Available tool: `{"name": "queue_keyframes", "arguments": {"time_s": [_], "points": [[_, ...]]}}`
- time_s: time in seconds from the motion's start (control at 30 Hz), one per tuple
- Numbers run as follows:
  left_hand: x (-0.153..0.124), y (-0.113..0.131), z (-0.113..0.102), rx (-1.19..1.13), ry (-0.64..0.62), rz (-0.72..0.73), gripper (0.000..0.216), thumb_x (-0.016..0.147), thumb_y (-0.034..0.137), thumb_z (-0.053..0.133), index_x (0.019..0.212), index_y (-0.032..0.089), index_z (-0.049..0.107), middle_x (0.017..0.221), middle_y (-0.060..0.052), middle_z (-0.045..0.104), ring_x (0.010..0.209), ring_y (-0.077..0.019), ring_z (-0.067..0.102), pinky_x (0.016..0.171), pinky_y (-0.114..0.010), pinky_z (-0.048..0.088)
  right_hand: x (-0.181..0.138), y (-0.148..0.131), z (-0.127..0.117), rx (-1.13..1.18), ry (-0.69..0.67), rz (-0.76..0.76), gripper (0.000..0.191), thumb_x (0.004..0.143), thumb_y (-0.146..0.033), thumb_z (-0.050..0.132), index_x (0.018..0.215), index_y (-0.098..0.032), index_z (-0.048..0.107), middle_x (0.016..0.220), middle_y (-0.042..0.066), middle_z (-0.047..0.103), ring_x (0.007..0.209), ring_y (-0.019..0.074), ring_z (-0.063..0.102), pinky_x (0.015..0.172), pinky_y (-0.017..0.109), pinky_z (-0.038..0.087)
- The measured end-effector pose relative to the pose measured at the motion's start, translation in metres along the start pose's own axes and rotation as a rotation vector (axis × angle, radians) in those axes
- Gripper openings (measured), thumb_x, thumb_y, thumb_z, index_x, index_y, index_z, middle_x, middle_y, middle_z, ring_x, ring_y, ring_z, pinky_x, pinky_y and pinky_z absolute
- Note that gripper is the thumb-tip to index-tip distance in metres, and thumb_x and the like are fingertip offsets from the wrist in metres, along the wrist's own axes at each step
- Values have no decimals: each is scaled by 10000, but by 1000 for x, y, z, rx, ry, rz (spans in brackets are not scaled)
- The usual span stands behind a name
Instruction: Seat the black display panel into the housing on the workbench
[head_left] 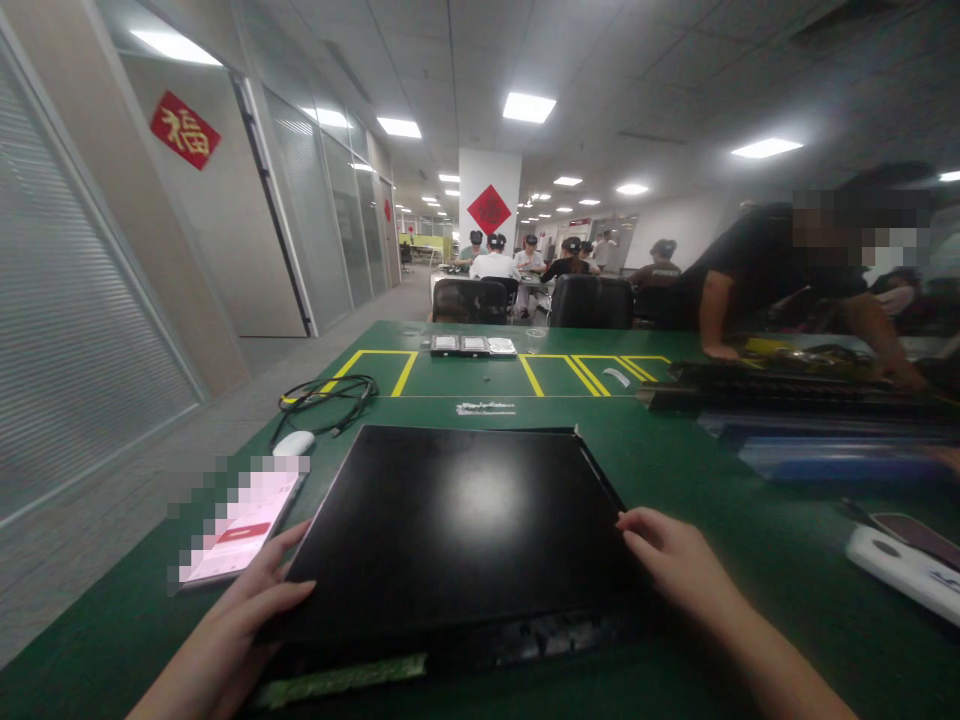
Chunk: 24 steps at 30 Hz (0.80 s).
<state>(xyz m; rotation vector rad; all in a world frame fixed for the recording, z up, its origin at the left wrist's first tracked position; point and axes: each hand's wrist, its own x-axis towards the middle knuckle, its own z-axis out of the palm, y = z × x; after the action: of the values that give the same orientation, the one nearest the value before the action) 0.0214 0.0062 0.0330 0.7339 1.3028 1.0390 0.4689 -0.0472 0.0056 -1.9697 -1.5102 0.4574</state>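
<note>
A wide, flat black panel (pixel 450 530) lies before me over a dark case (pixel 525 640), whose front shows below the panel's near edge. At the far right corner the two do not line up fully. My left hand (pixel 251 610) grips the panel's left edge, thumb on top and fingers along the side. Opposite it, my right hand (pixel 667 550) pinches the right edge between thumb and fingers. A worn green strip (pixel 352 682) runs along the near left front. Whether the panel is lifted or resting, I cannot tell.
On the green table (pixel 420 410) lie a black cable (pixel 330 400), a white mouse (pixel 294 443), a pink-screened device (pixel 244 535) and several hard drives (pixel 472 346). A co-worker (pixel 780 260) leans over long dark parts (pixel 750 388) at right. A white object (pixel 907 570) lies nearer.
</note>
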Motion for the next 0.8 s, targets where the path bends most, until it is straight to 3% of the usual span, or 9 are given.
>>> {"name": "queue_keyframes", "arguments": {"time_s": [0.3,0.4,0.47,0.57,0.67,0.8], "points": [[5,3,-5,-41,15,-12,750,650,456,835,1356,375,595,1193,42,786,1200,-346,644,699,-302,622,3,8,1,2,-5,19,241,811,-359,540,888,-259,746,805,15,763,820,231,709,731,337,529],[7,3,-7,-7,21,46,646,637,460,834,1257,357,684,1210,43,778,1233,-374,613,802,-336,615,2,5,0,-4,-28,28,253,821,-352,524,910,-257,741,799,17,759,811,227,709,753,339,523],[7,3,-9,16,38,92,581,604,431,854,1167,343,741,1236,41,765,1281,-400,565,960,-398,550,2,4,0,0,-40,34,260,825,-350,518,923,-253,737,806,21,760,809,226,710,761,340,519],[10,1,-13,70,75,176,491,590,379,869,1072,342,783,1299,44,729,1378,-394,456,1132,-443,348,1,4,0,0,-33,38,260,825,-351,516,923,-253,736,843,27,767,839,231,711,761,338,515],[13,-2,-17,163,96,284,426,624,388,859,1042,332,799,1407,33,649,1414,-369,407,1176,-416,233,1,4,0,3,-17,42,254,821,-350,522,911,-253,739,890,32,772,877,235,708,754,333,516],[16,-7,-19,245,131,333,457,620,427,862,1048,279,799,1412,-28,634,1416,-385,398,1184,-403,208,1,5,1,47,-12,68,243,802,-337,538,910,-249,737,937,36,778,906,240,705,756,336,517]]}}
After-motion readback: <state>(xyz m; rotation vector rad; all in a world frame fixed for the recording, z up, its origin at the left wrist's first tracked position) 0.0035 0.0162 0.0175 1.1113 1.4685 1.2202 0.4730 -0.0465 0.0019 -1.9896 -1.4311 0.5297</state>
